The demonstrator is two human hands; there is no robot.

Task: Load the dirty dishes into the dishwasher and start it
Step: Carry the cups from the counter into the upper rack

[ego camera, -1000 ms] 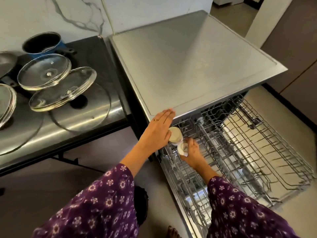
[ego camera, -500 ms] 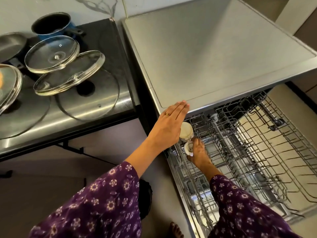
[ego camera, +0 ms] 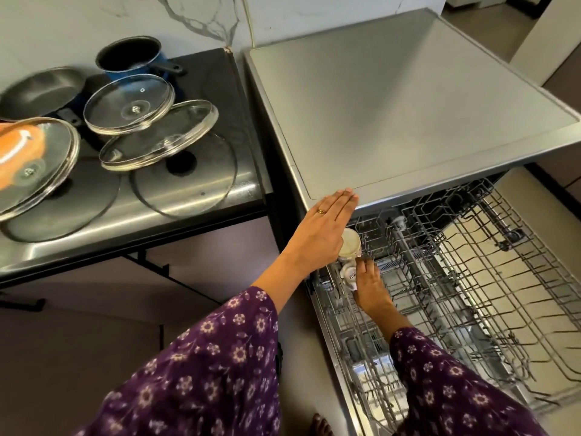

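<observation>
The right hand (ego camera: 369, 286) has its fingers curled round a small white cup (ego camera: 348, 273) at the left edge of the pulled-out wire rack (ego camera: 471, 262), just beside an upturned cream cup (ego camera: 349, 247). I'd seat it mouth-down between the tines, not leaning. The left hand (ego camera: 320, 228) rests with straight fingers on the dishwasher top (ego camera: 408, 105).

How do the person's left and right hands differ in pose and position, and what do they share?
The left hand is flat with straight fingers at the top edge of the dishwasher; the right hand grips a small cup. The left hand is higher; the right hand is down in the rack. Both wear purple flowered sleeves.
</observation>
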